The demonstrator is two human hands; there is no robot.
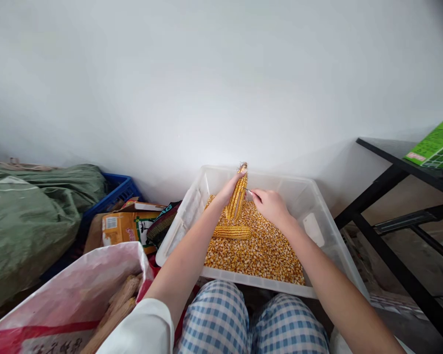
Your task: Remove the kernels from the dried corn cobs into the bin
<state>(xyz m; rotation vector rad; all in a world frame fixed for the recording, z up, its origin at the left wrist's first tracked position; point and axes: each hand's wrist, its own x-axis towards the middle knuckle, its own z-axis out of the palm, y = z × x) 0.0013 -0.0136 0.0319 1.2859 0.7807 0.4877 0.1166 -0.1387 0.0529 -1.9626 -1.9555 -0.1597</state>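
Note:
My left hand is closed around an ear of corn, held tilted above a clear plastic bin. A bare strip without kernels seems to run down the ear's side. Close against its right side is my right hand, with the fingers pinched on a small thin tool whose tip meets the ear; its kind is too small to make out. Loose corn kernels cover the bin's floor. Another ear of corn lies on them below my left hand.
A white and red sack holding bare cobs stands at left. Behind it are cardboard packaging, a blue crate and a green cloth. A black metal frame with a green box stands right; a white wall is behind.

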